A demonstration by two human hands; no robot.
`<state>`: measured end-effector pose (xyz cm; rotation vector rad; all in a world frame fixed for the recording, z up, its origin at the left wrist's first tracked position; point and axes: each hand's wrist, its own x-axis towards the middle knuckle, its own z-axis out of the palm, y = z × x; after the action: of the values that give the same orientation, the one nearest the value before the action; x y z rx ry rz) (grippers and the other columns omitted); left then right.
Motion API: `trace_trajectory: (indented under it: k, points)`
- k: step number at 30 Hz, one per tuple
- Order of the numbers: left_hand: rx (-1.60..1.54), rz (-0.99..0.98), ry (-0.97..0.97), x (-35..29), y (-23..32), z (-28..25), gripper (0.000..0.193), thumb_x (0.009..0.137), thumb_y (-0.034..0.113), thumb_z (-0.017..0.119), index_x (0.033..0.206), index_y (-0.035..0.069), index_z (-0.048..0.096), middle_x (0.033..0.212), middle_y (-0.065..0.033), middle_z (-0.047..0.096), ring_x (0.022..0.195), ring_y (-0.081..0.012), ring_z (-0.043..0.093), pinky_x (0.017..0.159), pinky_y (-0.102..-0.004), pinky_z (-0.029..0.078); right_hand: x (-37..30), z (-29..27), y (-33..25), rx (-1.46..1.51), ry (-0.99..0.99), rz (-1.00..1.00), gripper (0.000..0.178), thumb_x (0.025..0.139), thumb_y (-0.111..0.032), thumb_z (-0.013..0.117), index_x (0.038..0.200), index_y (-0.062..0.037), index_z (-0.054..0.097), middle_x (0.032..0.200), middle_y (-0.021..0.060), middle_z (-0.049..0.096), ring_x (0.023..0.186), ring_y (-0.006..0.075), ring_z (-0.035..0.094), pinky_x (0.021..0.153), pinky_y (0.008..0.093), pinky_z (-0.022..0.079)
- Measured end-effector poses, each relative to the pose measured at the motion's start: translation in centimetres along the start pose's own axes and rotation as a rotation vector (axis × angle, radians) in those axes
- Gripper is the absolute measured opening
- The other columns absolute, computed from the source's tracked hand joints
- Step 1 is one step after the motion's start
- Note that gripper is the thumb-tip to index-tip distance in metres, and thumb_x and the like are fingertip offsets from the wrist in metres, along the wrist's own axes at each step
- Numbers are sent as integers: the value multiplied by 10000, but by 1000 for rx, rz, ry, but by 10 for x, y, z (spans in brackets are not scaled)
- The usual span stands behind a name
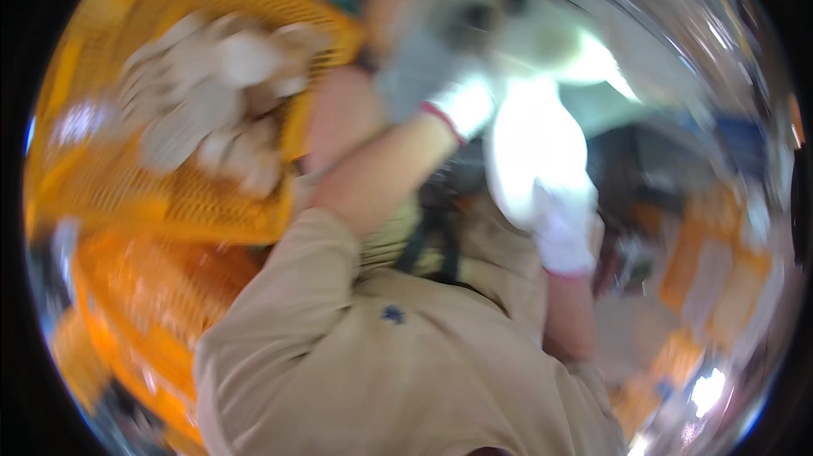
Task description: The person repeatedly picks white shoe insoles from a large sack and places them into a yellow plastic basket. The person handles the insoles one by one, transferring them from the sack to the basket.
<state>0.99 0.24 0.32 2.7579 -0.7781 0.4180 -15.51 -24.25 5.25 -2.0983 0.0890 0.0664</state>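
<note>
My left hand [467, 104], in a white glove with a red cuff edge, reaches up in front of me towards a grey machine. Motion blur and glare smear its fingers, so their pose cannot be made out. Lower and to the right, my right hand [566, 232], gloved the same way, is closed on the lower end of an oblong white piece [538, 143]. Strong light washes that piece out, and its kind cannot be told. Its upper end lies close to a bright lit spot on the machine [550, 41].
On the left, a yellow plastic crate [169, 223] holds several pale, rounded flat pieces [203, 105]. Below it stands an orange crate [140, 304]. Shiny clear sheeting [677, 7] curves along the upper right. Orange and white boxes [707, 274] sit at the right.
</note>
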Motion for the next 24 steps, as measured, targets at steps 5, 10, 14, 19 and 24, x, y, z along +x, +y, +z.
trace_trajectory:
  k: [5,10,14,19,24]
  points:
    - [-531,-392,203,-83,-58,-94,328,984,331,662,1069,14,677,880,-110,691,785,-204,667,733,-365,538,-66,-56,38,166,132,334,366,951,-159,694,1257,39,666,1213,177,705,1059,286,691,894,405,544]
    - [-703,-1157,822,-124,-200,-60,335,914,265,760,1070,-19,672,950,-159,709,821,-264,696,693,-434,548,-183,-127,119,-948,-63,787,463,968,-204,712,1339,65,650,1301,236,691,1124,347,702,992,411,534]
    - [-1464,-1521,1224,-159,-306,-20,491,990,375,690,1216,-60,674,1116,-159,722,979,-287,708,875,-427,597,-131,-104,87,-692,8,358,464,1000,-204,685,1354,92,631,1321,223,693,1190,333,678,1030,374,523]
    - [-2015,-785,1279,-160,-132,-111,378,1048,371,618,1292,82,633,1154,-101,722,1045,-272,700,954,-457,577,-17,4,-57,-357,-188,-318,723,935,-278,775,1520,47,502,1520,263,542,1391,400,543,1160,474,435]
    - [-2063,-1179,315,-143,67,-183,512,1017,544,657,1199,67,698,1162,-34,702,1050,-151,664,957,-328,549,17,86,-105,-335,-320,-831,842,918,-289,779,1581,47,383,1571,239,467,1427,391,479,1184,468,404]
